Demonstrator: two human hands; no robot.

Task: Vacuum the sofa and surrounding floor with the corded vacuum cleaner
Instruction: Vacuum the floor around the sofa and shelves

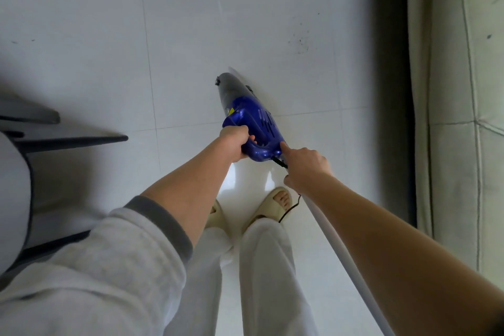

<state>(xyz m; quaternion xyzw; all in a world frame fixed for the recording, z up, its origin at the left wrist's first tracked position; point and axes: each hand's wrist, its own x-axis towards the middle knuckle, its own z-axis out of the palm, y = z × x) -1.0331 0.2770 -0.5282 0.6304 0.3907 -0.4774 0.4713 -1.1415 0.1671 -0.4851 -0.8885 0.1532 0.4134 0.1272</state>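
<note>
White tiles [191, 35] lie under us; our left hand [236, 142] wraps the vacuum [253, 120] handle to steer it, our right hand [306, 169] pinches the cord [289, 209] behind clear of our feet, sofa [463, 117] right of the grip

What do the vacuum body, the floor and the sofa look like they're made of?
Vacuum: likely hard plastic, glossy blue with moulded vents and a grey front section. Floor: probably glazed tile, given the thin grout lines and the glare near the feet. Sofa: seemingly woven fabric, matte pale green-grey with stitched seams.
</note>
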